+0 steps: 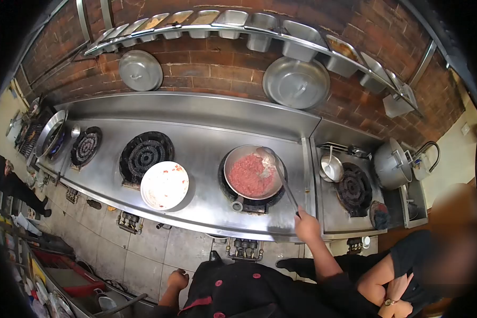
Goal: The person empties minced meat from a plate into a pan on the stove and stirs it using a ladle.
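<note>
My right hand (pixel 307 228) is wrapped round the handle end of a long metal ladle (pixel 286 183). The ladle's bowl rests against the far right inner side of a wide pan (pixel 230 183), among raw ground meat (pixel 247 175). Some pale stuff shows on the meat near the ladle. The pan sits on a black burner, its short handle pointing toward me. Low at my side, away from the stove, my left hand (pixel 178 279) hangs with fingers curled, and nothing shows in it. A white bowl (pixel 165 185) with red smears stands left of the pan.
Black burners (pixel 146 157) line the steel stove top (pixel 201 132). A wok (pixel 52 135) is at far left, a tall pot (pixel 392 165) at right. Metal containers (pixel 233 18) fill the wall shelf. A person with folded arms (pixel 395 291) stands close at my right; another person (pixel 18 183) is at far left.
</note>
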The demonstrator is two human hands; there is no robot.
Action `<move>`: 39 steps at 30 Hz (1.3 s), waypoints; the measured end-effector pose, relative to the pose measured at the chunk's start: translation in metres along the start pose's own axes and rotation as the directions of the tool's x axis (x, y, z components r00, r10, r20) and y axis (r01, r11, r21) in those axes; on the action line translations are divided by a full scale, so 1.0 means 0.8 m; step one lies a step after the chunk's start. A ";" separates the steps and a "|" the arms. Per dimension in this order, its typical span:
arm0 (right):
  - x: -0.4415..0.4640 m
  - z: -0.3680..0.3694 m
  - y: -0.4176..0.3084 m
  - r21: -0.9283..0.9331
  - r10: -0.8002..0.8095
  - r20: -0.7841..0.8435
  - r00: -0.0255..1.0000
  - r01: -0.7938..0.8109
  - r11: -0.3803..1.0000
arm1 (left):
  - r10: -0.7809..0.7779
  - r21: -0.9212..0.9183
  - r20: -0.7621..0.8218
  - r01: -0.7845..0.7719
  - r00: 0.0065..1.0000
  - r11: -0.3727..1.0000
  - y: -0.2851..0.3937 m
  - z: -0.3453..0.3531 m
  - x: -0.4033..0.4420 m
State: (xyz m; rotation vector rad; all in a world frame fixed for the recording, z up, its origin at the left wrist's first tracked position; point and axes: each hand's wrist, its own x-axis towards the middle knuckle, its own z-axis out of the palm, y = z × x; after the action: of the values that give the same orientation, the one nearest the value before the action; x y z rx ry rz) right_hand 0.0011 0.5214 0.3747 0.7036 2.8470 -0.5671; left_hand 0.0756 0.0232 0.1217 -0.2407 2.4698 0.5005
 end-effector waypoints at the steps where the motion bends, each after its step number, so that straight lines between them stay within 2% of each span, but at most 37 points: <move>1: 0.008 0.010 -0.005 -0.067 0.102 0.047 0.994 -0.099 0.993 | 0.010 -0.019 0.014 -0.010 1.000 1.000 -0.002 0.004 -0.002; 2: 0.014 0.029 0.007 -0.008 0.029 0.034 0.999 -0.029 1.000 | 0.003 -0.002 0.023 -0.003 1.000 1.000 -0.004 0.007 -0.006; 3: 0.003 0.025 0.018 0.003 0.042 0.045 0.998 -0.042 0.999 | 0.005 0.009 0.000 -0.005 1.000 1.000 -0.015 0.020 0.001; 5: -0.018 -0.006 0.034 0.108 -0.187 0.011 0.982 0.185 0.977 | 0.020 0.011 -0.021 -0.020 1.000 1.000 -0.027 0.029 0.005; 6: -0.019 -0.017 0.029 0.097 -0.184 0.003 0.983 0.182 0.978 | 0.022 0.000 -0.015 -0.022 1.000 1.000 -0.029 0.028 0.005; 7: -0.020 -0.026 0.022 0.037 -0.147 -0.011 0.989 0.147 0.988 | 0.022 -0.009 -0.006 -0.022 1.000 1.000 -0.027 0.023 0.000; 8: -0.023 -0.030 0.014 -0.017 -0.106 -0.025 0.994 0.105 0.994 | -0.050 -0.059 0.026 0.052 0.998 0.997 -0.025 0.017 -0.001; 9: -0.025 -0.030 0.004 -0.064 -0.063 -0.047 0.997 0.060 0.996 | -0.037 -0.052 0.027 0.039 0.999 0.998 -0.027 0.013 0.005; 11: 0.004 0.014 -0.011 -0.103 -0.059 -0.088 0.994 0.050 0.993 | 0.232 0.160 0.160 -0.257 0.960 0.953 -0.044 0.003 0.025; 12: 0.012 0.030 -0.028 -0.151 -0.022 -0.047 0.999 0.015 0.988 | 0.093 0.012 0.164 -0.097 0.982 0.995 -0.067 0.018 0.049; 13: 0.017 0.037 -0.042 -0.203 0.010 -0.009 1.000 -0.011 0.979 | 0.106 0.017 0.163 -0.110 0.981 0.994 -0.082 0.016 0.067; 14: 0.013 0.039 -0.045 -0.296 -0.056 0.023 0.998 0.060 0.953 | 0.151 0.097 0.150 -0.166 0.977 0.981 -0.092 0.011 0.088; 15: 0.010 0.027 -0.044 -0.298 -0.052 0.014 0.999 0.054 0.953 | 0.192 0.178 0.145 -0.216 0.971 0.960 -0.100 0.003 0.104; 16: -0.007 0.006 -0.038 -0.409 -0.113 0.017 0.993 0.110 0.906 | 0.155 0.083 0.111 -0.165 0.982 0.983 -0.101 -0.021 0.104; 17: -0.027 -0.016 -0.033 -0.518 -0.169 0.037 0.985 0.163 0.839 | 0.157 0.080 0.128 -0.168 0.979 0.983 -0.129 -0.014 0.130; 19: -0.068 -0.060 -0.038 -0.646 -0.243 -0.146 0.959 0.094 0.757 | 0.293 0.159 0.083 -0.303 0.953 0.940 -0.188 0.003 0.185; 21: -0.108 -0.097 -0.057 -0.674 -0.373 -0.229 0.899 0.131 0.728 | 0.136 0.112 0.095 -0.146 0.986 0.983 -0.175 -0.042 0.167; 22: -0.125 -0.110 -0.070 -0.644 -0.325 -0.229 0.918 0.108 0.757 | 0.056 0.092 0.100 -0.066 0.993 0.994 -0.152 -0.082 0.145; 24: -0.149 -0.126 -0.085 -0.564 -0.213 -0.221 0.952 0.053 0.824 | 0.163 0.194 0.186 -0.199 0.969 0.961 -0.149 -0.105 0.144; 25: -0.155 -0.128 -0.095 -0.564 -0.189 -0.219 0.957 0.034 0.825 | 0.257 0.279 0.253 -0.325 0.933 0.904 -0.151 -0.112 0.148; 26: -0.156 -0.129 -0.111 -0.542 -0.081 -0.175 0.981 -0.027 0.840 | 0.309 0.370 0.312 -0.415 0.898 0.831 -0.171 -0.092 0.173; 27: -0.157 -0.127 -0.126 -0.523 0.023 -0.126 0.992 -0.086 0.848 | 0.318 0.373 0.321 -0.428 0.892 0.823 -0.174 -0.088 0.189; 28: -0.145 -0.106 -0.125 -0.532 0.125 -0.094 0.988 -0.157 0.832 | 0.336 0.432 0.398 -0.497 0.854 0.753 -0.175 -0.084 0.196; 29: -0.130 -0.077 -0.117 -0.489 0.081 -0.139 0.987 -0.139 0.861 | 0.347 0.476 0.467 -0.562 0.813 0.676 -0.173 -0.076 0.203; 30: -0.113 -0.035 -0.092 -0.437 0.078 -0.214 0.974 -0.166 0.884 | 0.355 0.470 0.462 -0.564 0.813 0.679 -0.171 -0.063 0.211; 31: -0.099 -0.013 -0.090 -0.496 0.150 -0.145 0.978 -0.203 0.844 | 0.376 0.466 0.440 -0.565 0.816 0.681 -0.169 -0.053 0.220; 33: -0.110 -0.025 -0.115 -0.346 0.167 -0.143 0.976 -0.207 0.915 | 0.393 0.464 0.379 -0.539 0.838 0.703 -0.139 -0.058 0.216; 34: -0.124 -0.045 -0.121 -0.294 0.185 -0.116 0.976 -0.212 0.932 | 0.304 0.279 0.249 -0.368 0.920 0.887 -0.119 -0.069 0.194; 35: -0.137 -0.063 -0.119 -0.212 0.181 -0.088 0.980 -0.196 0.957 | 0.179 0.060 0.148 -0.190 0.973 0.980 -0.102 -0.091 0.175; 37: -0.152 -0.078 -0.096 -0.155 0.029 -0.034 0.999 -0.034 0.987 | 0.203 0.083 0.166 -0.219 0.965 0.972 -0.121 -0.061 0.201; 38: -0.150 -0.087 -0.111 -0.163 0.103 0.054 0.993 -0.092 0.982 | 0.303 0.171 0.179 -0.333 0.936 0.927 -0.141 -0.039 0.214; 39: -0.143 -0.065 -0.105 -0.157 0.117 0.054 0.992 -0.107 0.982 | 0.399 0.252 0.202 -0.441 0.895 0.861 -0.148 -0.029 0.219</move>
State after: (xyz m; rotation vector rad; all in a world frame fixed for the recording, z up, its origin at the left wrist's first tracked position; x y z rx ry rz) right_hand 0.0588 0.4257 0.4766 0.7967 2.7356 -0.3419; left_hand -0.0438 -0.1041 0.0003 0.4544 2.4124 0.3047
